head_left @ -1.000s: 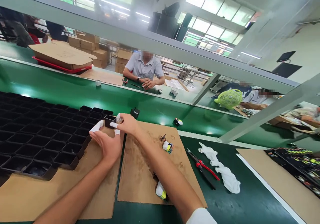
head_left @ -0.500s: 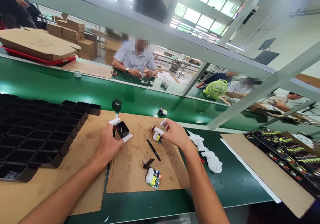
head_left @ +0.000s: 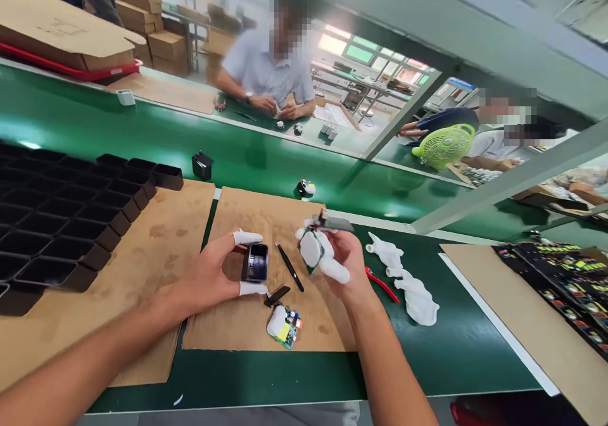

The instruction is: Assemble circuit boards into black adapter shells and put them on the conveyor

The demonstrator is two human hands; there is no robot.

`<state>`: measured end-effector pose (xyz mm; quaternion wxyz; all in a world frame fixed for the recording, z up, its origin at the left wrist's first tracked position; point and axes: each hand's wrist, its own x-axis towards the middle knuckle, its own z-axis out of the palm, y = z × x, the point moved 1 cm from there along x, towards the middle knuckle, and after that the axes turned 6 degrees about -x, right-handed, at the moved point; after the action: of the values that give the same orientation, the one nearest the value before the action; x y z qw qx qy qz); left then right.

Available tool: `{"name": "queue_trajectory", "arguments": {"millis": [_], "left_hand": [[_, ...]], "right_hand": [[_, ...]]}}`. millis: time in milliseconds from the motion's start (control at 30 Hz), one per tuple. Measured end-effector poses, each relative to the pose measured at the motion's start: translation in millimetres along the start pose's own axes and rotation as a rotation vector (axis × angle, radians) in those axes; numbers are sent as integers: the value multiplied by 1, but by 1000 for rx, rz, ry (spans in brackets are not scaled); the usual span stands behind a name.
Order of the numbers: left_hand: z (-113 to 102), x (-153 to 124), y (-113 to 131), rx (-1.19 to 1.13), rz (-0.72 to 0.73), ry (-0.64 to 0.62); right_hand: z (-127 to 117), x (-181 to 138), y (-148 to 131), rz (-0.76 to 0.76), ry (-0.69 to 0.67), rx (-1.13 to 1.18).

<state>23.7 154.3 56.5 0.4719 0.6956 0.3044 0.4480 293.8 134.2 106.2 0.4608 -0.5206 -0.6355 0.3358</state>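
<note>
My left hand (head_left: 216, 274) wears white finger cots and pinches a small black square housing (head_left: 256, 263) between thumb and forefinger, its open side turned towards me. My right hand (head_left: 339, 258) grips a small circuit board with a white block (head_left: 314, 247) and a dark flat piece sticking out at its top. Both hands hover over the middle brown cardboard sheet (head_left: 237, 211). Between them on the cardboard lies a thin black tool (head_left: 289, 266). Nearer me lie another circuit board (head_left: 284, 326) and a small black part (head_left: 276, 295).
A black tray of empty square cells (head_left: 57, 223) fills the left. Red-handled cutters (head_left: 381, 285) and white gloves (head_left: 403, 277) lie to the right. A black housing (head_left: 202, 165) and a small part (head_left: 305, 188) sit on the green belt (head_left: 142, 147). Another person works across it.
My left hand took a black housing from the tray and brought it towards me over the cardboard. My right hand picked a circuit board up off the cardboard. The view tilted down.
</note>
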Motion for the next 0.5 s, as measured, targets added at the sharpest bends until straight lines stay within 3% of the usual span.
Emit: {"name": "queue_trajectory", "arguments": {"millis": [167,500], "left_hand": [[6,-5,15,4,-17,-39],[0,-9,11,68,332,-21]], "right_hand": [[17,-24,-34,-42,-103,331],[20,-24,-39,-193,-106,291]]}}
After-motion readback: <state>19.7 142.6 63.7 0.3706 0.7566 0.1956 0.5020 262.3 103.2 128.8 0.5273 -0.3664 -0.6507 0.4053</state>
